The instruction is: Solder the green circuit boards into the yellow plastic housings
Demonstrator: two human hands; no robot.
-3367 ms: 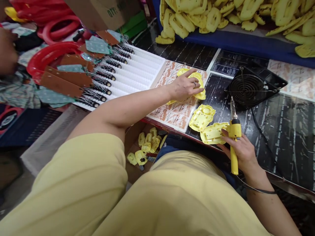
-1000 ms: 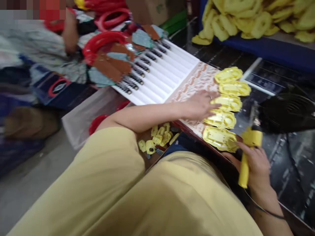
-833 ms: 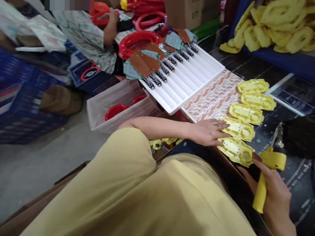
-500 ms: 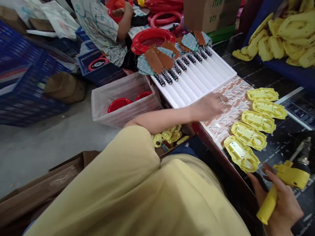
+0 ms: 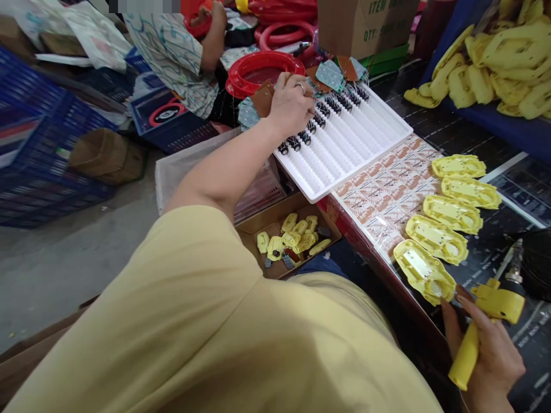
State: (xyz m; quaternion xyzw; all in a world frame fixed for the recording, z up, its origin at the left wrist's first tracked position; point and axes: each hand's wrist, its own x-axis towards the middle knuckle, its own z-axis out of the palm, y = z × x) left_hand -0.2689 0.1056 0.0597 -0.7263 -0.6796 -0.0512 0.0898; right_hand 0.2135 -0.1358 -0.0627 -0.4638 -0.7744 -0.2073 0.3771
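Observation:
My left hand [image 5: 293, 106] is over the row of circuit boards at the far end of the white ridged tray [image 5: 357, 146]. Its fingers are bent down and closed around one of the brown circuit boards [image 5: 263, 98]; the fingertips are partly hidden. Thin wires join the boards to small black cylindrical parts [image 5: 345, 102] lying in the tray grooves. My right hand [image 5: 491, 350] is wrapped round the handle of a yellow pistol-shaped tool [image 5: 501, 301] with a metal tip. Beside its fingers lies the nearest of several yellow plastic shell halves [image 5: 424, 269], set in a row.
A cardboard box [image 5: 249, 229] with yellow parts stands below the table edge. More yellow shells [image 5: 508, 63] fill a blue bin at the back right. Red rings [image 5: 262, 63] and a carton [image 5: 364, 28] stand behind the tray. A person's arm [image 5: 215, 43] is at the back left.
My left hand has moved up and left, from above the patterned sheet to the circuit boards. My right hand still holds the yellow tool, which has shifted slightly left in view.

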